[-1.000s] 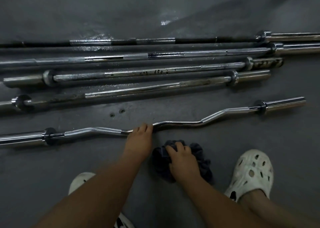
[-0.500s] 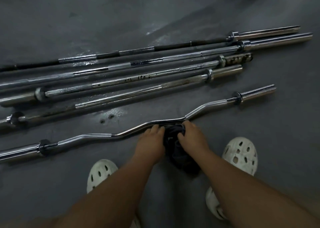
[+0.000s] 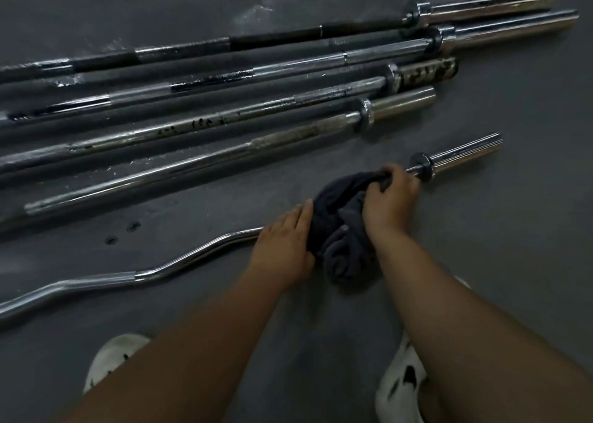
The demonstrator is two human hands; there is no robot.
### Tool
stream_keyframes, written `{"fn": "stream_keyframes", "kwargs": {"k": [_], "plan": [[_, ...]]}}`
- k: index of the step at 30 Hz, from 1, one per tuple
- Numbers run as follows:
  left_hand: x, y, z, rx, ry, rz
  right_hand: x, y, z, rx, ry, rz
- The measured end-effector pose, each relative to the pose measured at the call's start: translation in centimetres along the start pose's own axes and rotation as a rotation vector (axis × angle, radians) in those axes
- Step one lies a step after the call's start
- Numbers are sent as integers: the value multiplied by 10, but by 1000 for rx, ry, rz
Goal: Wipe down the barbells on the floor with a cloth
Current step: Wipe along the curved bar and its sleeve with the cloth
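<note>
A chrome curl bar (image 3: 179, 262) with a wavy shaft lies on the floor nearest me. A dark cloth (image 3: 340, 227) is bunched over its right part. My right hand (image 3: 390, 198) grips the cloth around the shaft just left of the bar's right collar (image 3: 423, 166). My left hand (image 3: 285, 246) rests on the bar's middle with fingers laid straight against the cloth. Several straight barbells (image 3: 224, 118) lie side by side beyond the curl bar.
The floor (image 3: 513, 230) is dark grey, with two small dark spots (image 3: 122, 233) near the curl bar. My feet in white perforated clogs (image 3: 109, 361) stand close behind the bar, one on each side of my arms.
My right hand has slid the cloth to the right along the curl bar, up to the collar. My left hand stays on the bar's middle. The view has moved closer and rightward.
</note>
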State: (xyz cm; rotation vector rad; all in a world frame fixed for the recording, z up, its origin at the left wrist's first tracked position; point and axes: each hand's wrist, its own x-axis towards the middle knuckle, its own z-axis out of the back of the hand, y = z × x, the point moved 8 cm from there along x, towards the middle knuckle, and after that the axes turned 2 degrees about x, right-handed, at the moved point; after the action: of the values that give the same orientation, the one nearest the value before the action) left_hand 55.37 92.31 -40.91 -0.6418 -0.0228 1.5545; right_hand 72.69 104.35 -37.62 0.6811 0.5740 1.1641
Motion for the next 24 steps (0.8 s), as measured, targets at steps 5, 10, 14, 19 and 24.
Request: {"fn": "stream_keyframes", "kwargs": {"k": [5, 10, 14, 19, 24], "plan": [[25, -28, 1, 26, 3, -131, 50, -28, 51, 25, -255, -93], [58, -65, -8, 3, 4, -201, 62, -29, 34, -129, -105, 32], [68, -73, -14, 0, 10, -178, 24, -14, -15, -469, 196, 274], [71, -73, -19, -49, 41, -157, 69, -31, 18, -534, 23, 215], [70, -69, -22, -133, 86, -152, 15, -18, -18, -550, 240, 417]]}}
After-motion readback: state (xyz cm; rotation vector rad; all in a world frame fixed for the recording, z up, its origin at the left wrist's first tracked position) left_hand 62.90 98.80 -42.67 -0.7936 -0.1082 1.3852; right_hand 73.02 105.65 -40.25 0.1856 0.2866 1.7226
